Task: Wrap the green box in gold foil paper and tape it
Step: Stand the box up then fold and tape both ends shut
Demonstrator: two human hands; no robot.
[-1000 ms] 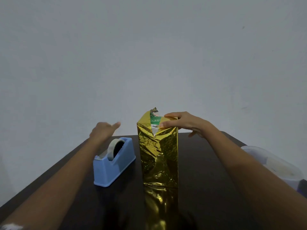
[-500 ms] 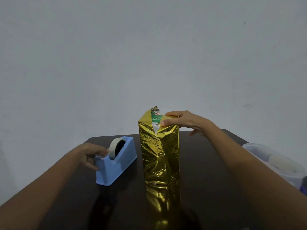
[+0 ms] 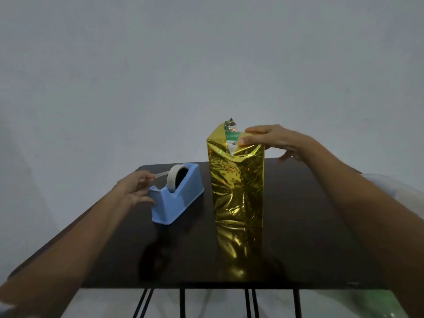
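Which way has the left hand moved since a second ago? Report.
Yes: left hand dropped from above the tape dispenser to its cutter end, pinching tape.

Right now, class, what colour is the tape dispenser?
The plastic tape dispenser is light blue; head view.

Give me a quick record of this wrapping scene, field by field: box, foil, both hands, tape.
box: green box, upright on the dark table, green visible only at the top
foil: gold foil covers the sides; top end open
holding: right hand pinches the top foil flap
taping: left hand pinches a tape strip running from the roll
dispenser: blue dispenser, left of the box, not touching it
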